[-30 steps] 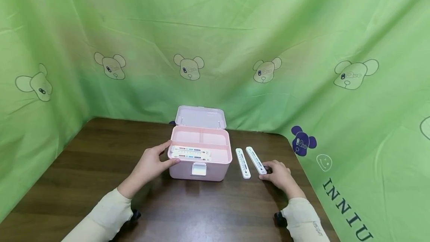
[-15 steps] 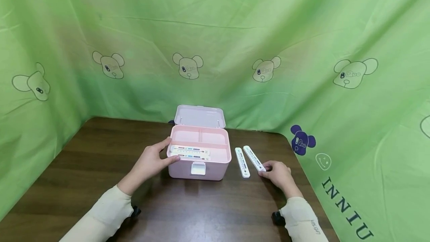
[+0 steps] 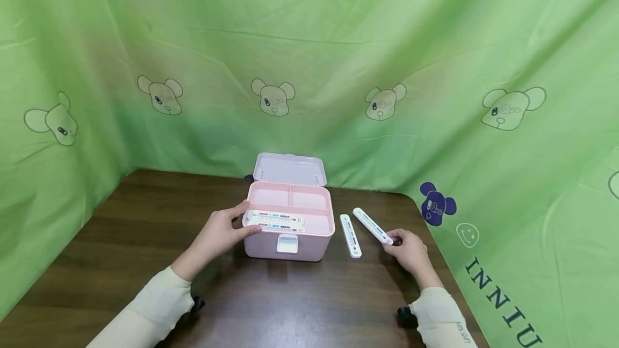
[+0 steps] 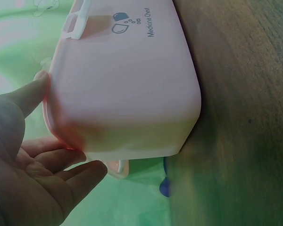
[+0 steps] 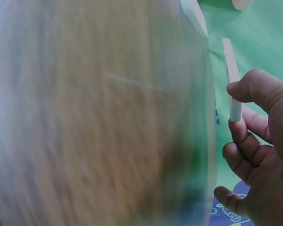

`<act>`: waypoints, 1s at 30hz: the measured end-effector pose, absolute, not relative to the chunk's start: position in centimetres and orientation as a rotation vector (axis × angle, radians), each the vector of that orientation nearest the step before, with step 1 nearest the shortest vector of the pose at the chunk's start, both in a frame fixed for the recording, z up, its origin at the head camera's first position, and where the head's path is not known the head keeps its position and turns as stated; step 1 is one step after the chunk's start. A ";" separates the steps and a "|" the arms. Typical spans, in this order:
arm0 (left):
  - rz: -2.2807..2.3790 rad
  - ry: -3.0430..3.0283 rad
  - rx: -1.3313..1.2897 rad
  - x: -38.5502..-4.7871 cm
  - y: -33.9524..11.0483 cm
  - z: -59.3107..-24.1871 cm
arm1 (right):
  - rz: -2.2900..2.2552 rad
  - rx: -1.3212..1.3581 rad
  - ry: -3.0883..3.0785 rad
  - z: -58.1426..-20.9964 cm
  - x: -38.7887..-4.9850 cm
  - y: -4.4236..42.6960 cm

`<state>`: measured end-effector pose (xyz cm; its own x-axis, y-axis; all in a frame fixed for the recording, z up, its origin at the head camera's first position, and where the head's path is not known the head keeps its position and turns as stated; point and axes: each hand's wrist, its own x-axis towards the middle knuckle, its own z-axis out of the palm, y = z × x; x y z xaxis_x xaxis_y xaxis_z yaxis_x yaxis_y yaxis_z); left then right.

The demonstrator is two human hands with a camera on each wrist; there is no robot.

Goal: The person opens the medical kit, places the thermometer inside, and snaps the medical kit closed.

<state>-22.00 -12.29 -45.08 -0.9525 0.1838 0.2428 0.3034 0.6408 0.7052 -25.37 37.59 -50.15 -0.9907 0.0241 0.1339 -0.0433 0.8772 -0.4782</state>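
Observation:
The pink box [image 3: 309, 247] stands with its lid raised behind it; two white thermometers [image 3: 275, 217] lie in its front compartment. My left hand [image 3: 217, 238] touches the box's left end, thumb at the front rim and fingers at the side, as the left wrist view also shows. Between thumb and fingers my right hand [image 3: 410, 254] pinches the near end of a white thermometer [image 3: 371, 225]. In the right wrist view this thermometer [image 5: 232, 80] is seen edge-on, above the table. Another thermometer [image 3: 350, 236] lies on the table between the box and the held one.
The brown wooden table [image 3: 290, 299] has its right edge close to my right hand. Behind and beside it hangs a green cloth [image 3: 319, 69] printed with bear heads. Behind the front compartment, the box has two smaller ones.
My right hand has moved a little to the right with the thermometer, whose near end has swung right and away from the one on the table. My left hand stays at the box.

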 end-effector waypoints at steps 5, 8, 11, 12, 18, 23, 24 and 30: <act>-1.213 -2.712 -0.387 -22.0 -12.4 -45.2 | 0.761 0.097 -2.852 -49.6 -25.6 38.2; -1.220 -2.706 -0.385 -22.1 -12.4 -45.2 | 0.788 0.158 -2.822 -49.0 -25.6 38.1; -1.246 -2.697 -0.390 -22.1 -12.4 -45.3 | 0.763 0.227 -2.809 -48.2 -25.3 38.0; -1.255 -2.694 -0.392 -22.1 -12.4 -45.3 | 0.748 0.255 -2.801 -47.8 -25.1 37.9; -1.308 -2.674 -0.384 -22.1 -12.3 -45.3 | 0.744 0.405 -2.743 -45.7 -24.5 37.9; -1.344 -2.648 -0.369 -22.1 -12.3 -45.3 | 0.827 0.441 -2.736 -44.3 -24.5 37.8; -1.348 -2.649 -0.368 -22.1 -12.3 -45.2 | 0.833 0.448 -2.736 -44.0 -24.5 37.8; -1.363 -2.658 -0.350 -22.0 -12.3 -45.3 | 0.831 0.527 -2.742 -42.1 -24.7 36.9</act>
<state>-22.02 -12.33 -45.28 -0.9641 0.1443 0.2231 0.2654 0.5642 0.7818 -24.66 36.89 -42.09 -0.9093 -0.2716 0.3154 -0.4010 0.7747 -0.4889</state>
